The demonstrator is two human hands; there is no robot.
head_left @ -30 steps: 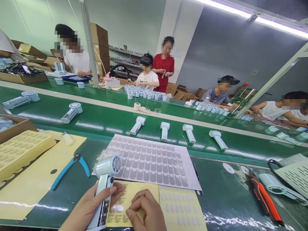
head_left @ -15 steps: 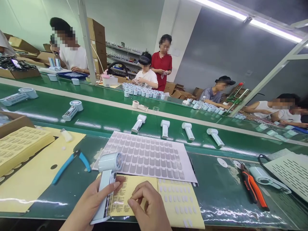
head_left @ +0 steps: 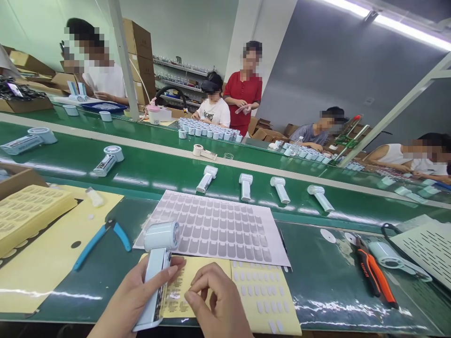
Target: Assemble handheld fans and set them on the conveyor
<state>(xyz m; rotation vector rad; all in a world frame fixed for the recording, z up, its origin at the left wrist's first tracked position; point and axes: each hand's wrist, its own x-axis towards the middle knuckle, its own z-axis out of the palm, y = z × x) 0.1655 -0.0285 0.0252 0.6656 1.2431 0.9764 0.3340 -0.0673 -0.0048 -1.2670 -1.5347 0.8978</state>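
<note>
At the bottom of the frame my left hand (head_left: 132, 300) is clenched around the handle of a pale handheld fan (head_left: 157, 270), thumb laid across its front, so the fan stands tilted with its round head toward the middle of the frame and its foot near the bottom edge. Just to the right, my right hand (head_left: 218, 305) is curled over a yellow label sheet (head_left: 183, 286), thumb and forefinger pinched together on its surface; I cannot tell whether a label is caught between them. The sheet lies flat on the green table (head_left: 327, 286), partly under the fan, touching a second yellow sheet of small white stickers (head_left: 264, 300) to its right. Above both, in the centre, lies a white sheet of grey pads (head_left: 214, 230). Left of the fan lie blue-handled pliers (head_left: 100, 237) on the edge of a large yellow backing sheet (head_left: 42, 263). At the right, orange-handled cutters (head_left: 375, 272) lie well apart from my hands. Across the middle of the frame four white fans (head_left: 264, 188) lie in a row on the conveyor belt (head_left: 158, 171), and other people sit beyond it at the top.
</note>
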